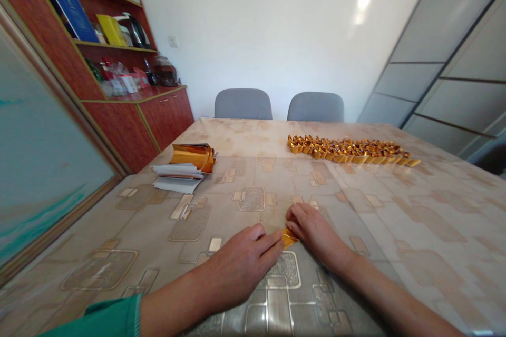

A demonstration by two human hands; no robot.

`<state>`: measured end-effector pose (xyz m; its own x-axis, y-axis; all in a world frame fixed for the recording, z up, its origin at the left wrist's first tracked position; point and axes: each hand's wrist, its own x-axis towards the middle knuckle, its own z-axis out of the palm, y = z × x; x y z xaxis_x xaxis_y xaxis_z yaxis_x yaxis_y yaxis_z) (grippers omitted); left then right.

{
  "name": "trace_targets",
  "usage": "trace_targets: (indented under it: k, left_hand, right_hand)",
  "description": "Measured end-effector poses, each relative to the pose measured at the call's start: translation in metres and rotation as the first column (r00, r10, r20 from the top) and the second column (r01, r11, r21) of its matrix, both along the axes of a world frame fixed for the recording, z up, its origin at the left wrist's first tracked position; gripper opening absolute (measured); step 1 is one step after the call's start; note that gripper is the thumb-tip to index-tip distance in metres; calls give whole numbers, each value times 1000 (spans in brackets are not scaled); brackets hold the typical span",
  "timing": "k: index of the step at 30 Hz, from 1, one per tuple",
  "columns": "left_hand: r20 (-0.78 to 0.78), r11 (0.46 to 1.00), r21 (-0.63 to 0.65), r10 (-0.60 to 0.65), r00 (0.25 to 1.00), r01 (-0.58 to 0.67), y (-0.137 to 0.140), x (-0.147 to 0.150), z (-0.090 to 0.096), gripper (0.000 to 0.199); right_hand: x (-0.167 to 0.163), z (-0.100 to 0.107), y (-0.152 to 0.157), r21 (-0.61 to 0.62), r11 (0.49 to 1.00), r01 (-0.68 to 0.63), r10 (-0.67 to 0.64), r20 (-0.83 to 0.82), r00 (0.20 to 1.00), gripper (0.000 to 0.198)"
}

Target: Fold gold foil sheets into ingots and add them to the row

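Observation:
A small piece of gold foil paper [290,239] lies on the patterned tablecloth in front of me, between my two hands. My left hand [253,253] presses its left end with the fingers held together. At its right end are the curled fingers of my right hand [310,226]. Part of the paper is hidden under the fingers. Farther off to the left rests a stack of gold foil sheets [192,156], with white-backed sheets [177,177] beside it. Many folded gold foil pieces [351,150] sit in rows at the back right of the table.
The table [253,137] has a patterned cover. Two grey chairs [243,103] stand at its far side, by a white wall. A red-brown cabinet [134,116] with shelved goods is at the left. Grey sliding panels [419,52] rise at the right.

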<state>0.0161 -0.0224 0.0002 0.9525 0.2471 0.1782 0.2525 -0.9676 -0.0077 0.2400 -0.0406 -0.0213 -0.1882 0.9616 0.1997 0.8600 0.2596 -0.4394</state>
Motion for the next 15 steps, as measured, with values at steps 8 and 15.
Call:
trace_targets:
  k: [8,15]
  left_hand:
    - [12,999,-46,-15,1000,16,1,-2,-1,43]
    - [99,983,-182,4,995,14,6,0,5,32]
  right_hand:
    - [13,16,-17,-16,988,-156,155,-47,987,9]
    - [24,23,-12,-95,966,-242,228,-136,964,8]
